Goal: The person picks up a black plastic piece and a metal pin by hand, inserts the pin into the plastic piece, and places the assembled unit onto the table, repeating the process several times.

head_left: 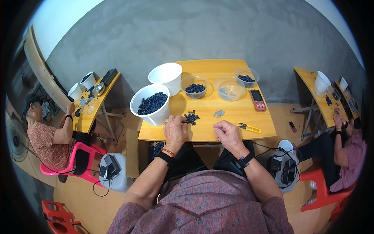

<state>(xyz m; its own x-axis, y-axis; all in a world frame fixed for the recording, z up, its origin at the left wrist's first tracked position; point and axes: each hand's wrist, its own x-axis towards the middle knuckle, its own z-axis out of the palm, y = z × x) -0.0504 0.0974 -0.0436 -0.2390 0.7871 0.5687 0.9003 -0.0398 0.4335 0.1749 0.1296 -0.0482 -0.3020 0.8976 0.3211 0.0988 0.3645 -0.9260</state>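
My left hand (175,132) rests near the front edge of the wooden table, its fingers bent together beside a small pile of short dark cylindrical pieces (191,117). What those fingers hold, if anything, is hidden. My right hand (230,136) is closed with thumb and forefinger pinched; anything between them is too small to make out. Just beyond it lies a little heap of tiny grey pieces (219,113). Yellow-handled thread snips (250,128) lie to its right.
On the table (210,130) stand a white bucket of dark pieces (152,104), another white bucket (165,78), clear bowls (195,87) and a red keypad phone (257,100). People sit at tables on the left (52,136) and right (346,156). Cables (269,148) hang beside my right arm.
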